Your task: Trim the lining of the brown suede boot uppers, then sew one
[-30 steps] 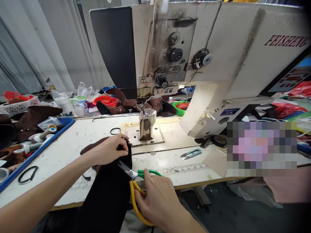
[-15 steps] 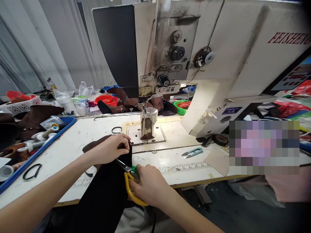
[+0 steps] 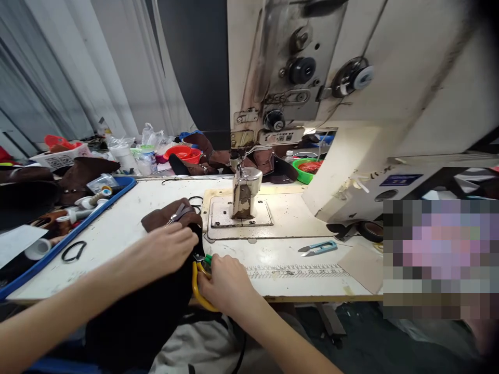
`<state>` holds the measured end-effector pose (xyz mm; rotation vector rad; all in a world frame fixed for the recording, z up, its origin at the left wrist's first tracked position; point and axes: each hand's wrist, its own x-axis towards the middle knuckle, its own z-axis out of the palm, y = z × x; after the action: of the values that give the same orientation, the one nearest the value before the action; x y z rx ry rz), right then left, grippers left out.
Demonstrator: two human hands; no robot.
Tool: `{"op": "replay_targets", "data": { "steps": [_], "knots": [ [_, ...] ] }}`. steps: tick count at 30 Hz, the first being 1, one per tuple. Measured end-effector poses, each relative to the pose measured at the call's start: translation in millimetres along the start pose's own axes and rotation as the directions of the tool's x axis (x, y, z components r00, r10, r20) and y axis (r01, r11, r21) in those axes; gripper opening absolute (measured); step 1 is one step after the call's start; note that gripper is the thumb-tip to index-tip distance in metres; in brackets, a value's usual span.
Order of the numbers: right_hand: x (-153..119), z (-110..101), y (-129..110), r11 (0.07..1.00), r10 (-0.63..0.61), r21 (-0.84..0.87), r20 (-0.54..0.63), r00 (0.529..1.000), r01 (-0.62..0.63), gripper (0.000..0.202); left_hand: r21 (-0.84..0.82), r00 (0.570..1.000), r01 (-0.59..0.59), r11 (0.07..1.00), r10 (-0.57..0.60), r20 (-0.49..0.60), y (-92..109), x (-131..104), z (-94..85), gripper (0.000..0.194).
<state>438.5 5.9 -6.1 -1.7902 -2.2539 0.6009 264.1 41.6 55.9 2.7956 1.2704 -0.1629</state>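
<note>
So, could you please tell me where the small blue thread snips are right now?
The snips lie on the table right of the right hand, just above the printed ruler, in front of the sewing machine.

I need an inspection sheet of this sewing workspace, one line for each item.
Surface: white table, stained, with a printed ruler along the front edge.
Job's things: black fabric hangs over the table's front edge; scissors with yellow and green handles at it.
Clutter: blue tray with spools, blue thread snips, brown pieces, red bowls.
Hands: left hand presses the fabric; right hand grips the scissors.
Cables: nothing seen.
Surroundings: sewing machine, grey curtain.
</note>
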Motion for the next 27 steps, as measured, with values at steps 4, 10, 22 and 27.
{"op": "replay_targets", "data": {
  "steps": [4, 10, 22, 27],
  "knots": [
    [0, -8, 7, 0.998, -0.033, -0.043, 0.044, 0.999, 0.035, 0.029, 0.109, 0.952, 0.294, 0.949, -0.301, 0.051, 34, -25, 55.2, 0.048],
    [-12, -36, 34, 0.989, -0.027, -0.144, 0.083, 0.996, 0.039, 0.027, 0.046, 0.826, 0.564, 0.825, -0.563, -0.030, 55, -28, 71.4, 0.060],
    [-9, -24, 32, 0.974, 0.030, -0.229, 0.144, 0.989, 0.004, 0.021, -0.245, 0.699, 0.670, 0.701, -0.707, -0.111, 38, 5, 95.1, 0.049],
    [-10, -27, 33, 0.971, 0.023, -0.238, 0.143, 0.990, 0.012, 0.022, -0.405, 0.628, 0.686, 0.605, -0.773, -0.091, 30, 14, 95.5, 0.041]
  ]
}}
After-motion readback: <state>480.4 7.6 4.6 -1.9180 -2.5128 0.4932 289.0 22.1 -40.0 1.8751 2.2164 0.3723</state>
